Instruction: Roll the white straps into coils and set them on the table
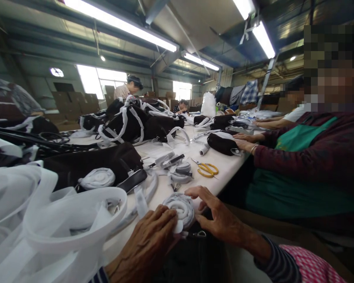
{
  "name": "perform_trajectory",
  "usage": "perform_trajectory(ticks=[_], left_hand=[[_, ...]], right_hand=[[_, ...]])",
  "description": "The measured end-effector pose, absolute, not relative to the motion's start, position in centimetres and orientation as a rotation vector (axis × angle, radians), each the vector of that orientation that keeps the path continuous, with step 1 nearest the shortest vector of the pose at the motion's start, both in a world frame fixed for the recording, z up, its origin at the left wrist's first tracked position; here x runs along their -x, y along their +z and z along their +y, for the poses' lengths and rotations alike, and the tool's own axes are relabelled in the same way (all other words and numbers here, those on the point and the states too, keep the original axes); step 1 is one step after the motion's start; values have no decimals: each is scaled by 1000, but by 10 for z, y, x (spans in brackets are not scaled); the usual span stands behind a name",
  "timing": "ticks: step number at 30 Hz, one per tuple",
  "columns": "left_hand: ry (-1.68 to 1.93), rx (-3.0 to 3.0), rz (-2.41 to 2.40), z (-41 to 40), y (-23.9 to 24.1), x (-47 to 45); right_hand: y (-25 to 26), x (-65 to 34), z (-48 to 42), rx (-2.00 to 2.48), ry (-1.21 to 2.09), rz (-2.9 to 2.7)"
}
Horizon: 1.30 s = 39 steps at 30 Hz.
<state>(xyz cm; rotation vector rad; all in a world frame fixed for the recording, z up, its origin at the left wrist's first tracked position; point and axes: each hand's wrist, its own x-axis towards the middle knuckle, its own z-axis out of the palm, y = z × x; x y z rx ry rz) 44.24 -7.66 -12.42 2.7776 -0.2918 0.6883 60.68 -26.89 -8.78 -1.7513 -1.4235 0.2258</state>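
Note:
My left hand (149, 243) is curled around a rolled-up white strap (181, 210) at the near edge of the white table (224, 167), its fingers pressed on the roll's left side. My right hand (216, 214) arches over the roll's right side, fingers bent and thumb under, touching it. Black fabric with a small metal zip pull (199, 234) lies just below the roll, against my lap.
Yellow-handled scissors (207, 169) lie further along the table. Loose white straps (56, 224) pile up at the near left, beside black bags (106, 163) and another white roll (98, 177). A person in a green apron (301, 173) sits at the right, hands on a black pouch (222, 143).

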Motion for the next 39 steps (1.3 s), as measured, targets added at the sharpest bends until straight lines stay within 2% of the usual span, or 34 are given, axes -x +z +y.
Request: perform_trajectory(ticks=[3,9,14,17,21,24,29,32,34,36,39], left_hand=[[703,-2829,-270,-79,-131,-447],[761,-2928,-345,-89,-118,-445],[708,-2852,-301,-83,-100,-439],[798,-2880,-367,-73,-111,-440],[718,-2922,-321,-68,-138,-448],[609,-2869,-280,-69,-134,-446],[397,-2669,-229,-63,-71,-439],[537,-2645,-147,-69,-30,-456],[574,-2696,-106,-79,-21,-478],[500,-2757,-45,-90,-33,-502],[186,-2810,-42,-102,-76,-526]], right_hand=[[-101,-605,-283,1813,209,-1569],[-137,-610,-276,1876,-100,-1760],[-140,-619,-276,1903,-152,-1708],[-140,-618,-280,1921,-189,-1736],[-140,-613,-279,1952,-161,-1823],[-137,-611,-276,1986,-154,-1833],[-132,-610,-273,1944,-101,-1773],[-130,-608,-272,1850,-68,-1710],[-131,-607,-272,1764,28,-1629],[-135,-611,-275,1698,191,-1440],[-150,-624,-286,1636,347,-1047]])
